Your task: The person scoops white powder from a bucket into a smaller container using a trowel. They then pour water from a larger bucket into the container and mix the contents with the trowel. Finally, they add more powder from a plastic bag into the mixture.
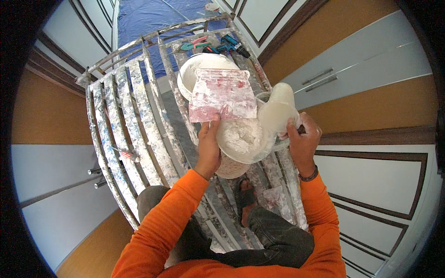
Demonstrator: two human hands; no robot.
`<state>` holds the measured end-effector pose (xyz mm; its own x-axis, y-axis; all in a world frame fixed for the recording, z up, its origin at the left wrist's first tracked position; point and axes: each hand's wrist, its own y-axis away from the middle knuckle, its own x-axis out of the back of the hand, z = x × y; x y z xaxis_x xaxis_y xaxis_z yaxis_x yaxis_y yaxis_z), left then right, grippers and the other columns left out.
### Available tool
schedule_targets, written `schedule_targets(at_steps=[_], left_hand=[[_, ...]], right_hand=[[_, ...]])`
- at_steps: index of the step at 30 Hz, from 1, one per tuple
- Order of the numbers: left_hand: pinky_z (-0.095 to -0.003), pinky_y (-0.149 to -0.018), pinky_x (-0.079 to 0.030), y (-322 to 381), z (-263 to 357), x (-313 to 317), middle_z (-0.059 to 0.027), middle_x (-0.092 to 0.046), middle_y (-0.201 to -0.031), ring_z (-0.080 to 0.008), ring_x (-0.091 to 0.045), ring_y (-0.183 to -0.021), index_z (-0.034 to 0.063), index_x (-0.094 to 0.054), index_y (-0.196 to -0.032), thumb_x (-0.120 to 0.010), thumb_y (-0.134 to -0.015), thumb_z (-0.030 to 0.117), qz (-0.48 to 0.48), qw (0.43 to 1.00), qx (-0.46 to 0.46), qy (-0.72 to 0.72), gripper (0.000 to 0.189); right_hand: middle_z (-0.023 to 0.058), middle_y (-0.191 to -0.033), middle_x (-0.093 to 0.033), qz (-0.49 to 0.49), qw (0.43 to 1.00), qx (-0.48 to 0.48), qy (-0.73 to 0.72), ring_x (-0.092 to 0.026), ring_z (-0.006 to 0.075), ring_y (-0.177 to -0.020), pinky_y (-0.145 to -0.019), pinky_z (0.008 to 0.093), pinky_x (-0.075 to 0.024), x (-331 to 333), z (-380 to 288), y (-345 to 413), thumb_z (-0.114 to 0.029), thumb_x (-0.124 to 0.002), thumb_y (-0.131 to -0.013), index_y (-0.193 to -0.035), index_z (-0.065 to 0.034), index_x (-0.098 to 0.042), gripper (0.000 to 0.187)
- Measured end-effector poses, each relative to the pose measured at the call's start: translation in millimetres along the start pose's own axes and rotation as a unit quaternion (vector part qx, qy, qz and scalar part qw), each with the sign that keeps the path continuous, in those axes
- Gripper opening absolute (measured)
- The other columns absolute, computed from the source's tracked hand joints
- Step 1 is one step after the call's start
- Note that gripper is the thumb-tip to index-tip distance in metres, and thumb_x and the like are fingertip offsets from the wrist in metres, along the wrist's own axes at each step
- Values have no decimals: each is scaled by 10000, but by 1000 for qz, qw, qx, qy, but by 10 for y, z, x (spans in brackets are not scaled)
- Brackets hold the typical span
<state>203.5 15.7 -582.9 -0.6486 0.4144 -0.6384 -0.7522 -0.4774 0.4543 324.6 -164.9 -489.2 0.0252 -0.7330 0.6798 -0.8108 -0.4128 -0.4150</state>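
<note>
My left hand [209, 147] grips the lower edge of a wide, plaster-smeared red plastic spreader [224, 95]. Its far part overlaps a white bucket [187, 74] with pale residue inside. Right beside that hand is a round translucent tub [247, 159] holding white powder or filler [241, 135]; whether the hand also supports it is hidden. With its thumb and fingers, my right hand [304, 139] holds the rim of a translucent plastic cup or container [281, 104], tilted over the tub's right side. Another round container [233, 168] shows partly beneath the tub.
Paint-spattered metal scaffold slats [139, 114] surround me. A cordless drill [234, 46] and green-and-pink-handled tools [194, 43] lie beyond the bucket. At left is a screwdriver [128, 155]. My sandalled foot [246, 198] rests below, cabinets stand both sides, and blue sheeting [149, 17] covers the floor ahead.
</note>
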Motion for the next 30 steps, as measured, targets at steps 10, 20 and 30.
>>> schedule_targets(at_steps=[10,20,30], left_hand=[[-351,-914,-531,30,-19,-42,-91,-647,-1140,-192,-647,-1027,18,-569,-1226,-598,-1019,358,-7,1000,13,16,399],[-402,-955,-544,44,-22,-35,-114,-611,-1187,-237,-645,-1086,38,-498,-1288,-560,-1029,386,-31,999,-6,6,438],[-415,-988,-525,-2,-46,21,-124,-579,-1254,-247,-614,-1150,52,-471,-1329,-556,-1026,404,-34,999,0,17,473]], right_hand=[[131,-669,-537,-17,998,62,-21,-546,285,-568,-558,378,-445,-48,-243,42,-41,-729,-792,-752,-8,-561,177],[122,-648,-534,-17,998,29,-49,-543,248,-558,-550,368,-445,-18,-104,103,-42,-731,-811,-744,-2,-552,196],[95,-801,-689,-2,954,-152,-260,-663,159,-570,-481,283,-553,98,-175,7,-90,-663,-921,-945,16,-651,110]])
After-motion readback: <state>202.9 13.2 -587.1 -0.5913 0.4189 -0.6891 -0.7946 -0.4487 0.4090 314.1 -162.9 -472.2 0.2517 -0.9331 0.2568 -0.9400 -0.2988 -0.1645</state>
